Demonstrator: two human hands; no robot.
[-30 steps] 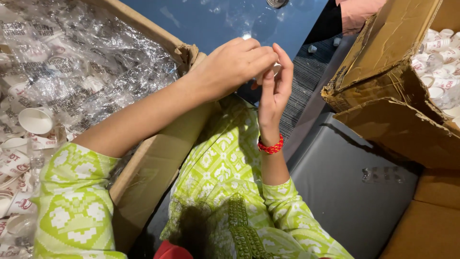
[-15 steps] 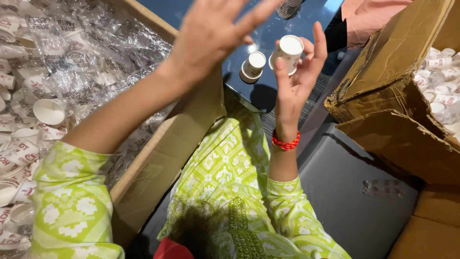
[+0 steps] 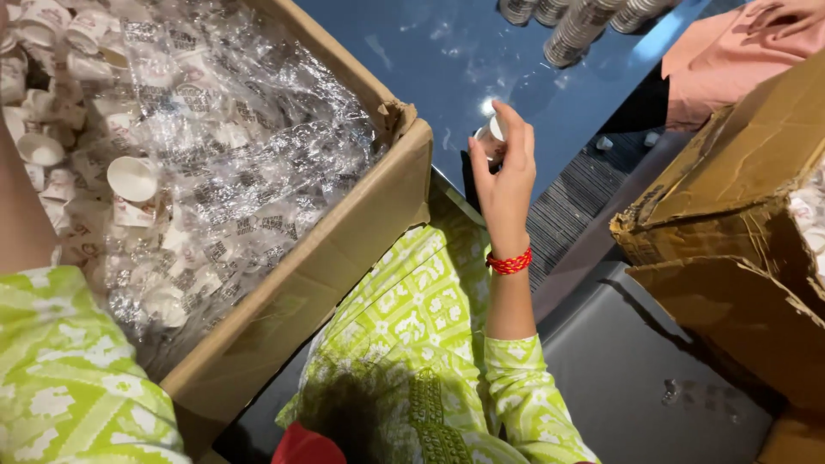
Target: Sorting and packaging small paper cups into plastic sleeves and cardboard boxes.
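Gleaming across the upper middle: one dark blue, glossy counter (image 3: 430, 60), catching a spot of light. Rising above its near edge, the right hand (image 3: 505, 176), fingers pressed together around one small white paper cup (image 3: 491, 136), pinching it upright between thumb and fingertips just over the counter's edge. Circling that wrist, one red beaded bracelet (image 3: 510, 262). Showing at far left, only the forearm and a green-and-white patterned sleeve (image 3: 73, 378) of the left arm, reaching out of frame over the carton; cannot tell how that grip is standing. Sitting at left, one open brown cardboard carton (image 3: 344, 249), corrugated walls creased, filled with crinkled clear plastic wrap and loose small white cups (image 3: 133, 180), too many and too tangled for counting. Leaning at right, one second cardboard box (image 3: 730, 223), torn and dented, a few more white cups peeking at its far edge. Lying at the counter's far end, about five stacks of nested cups (image 3: 576, 30), ribbed and shiny under wrap. Appearing at top right, another person's pink sleeve (image 3: 730, 60). Resting below, one grey matte surface (image 3: 636, 378), smooth and flat.
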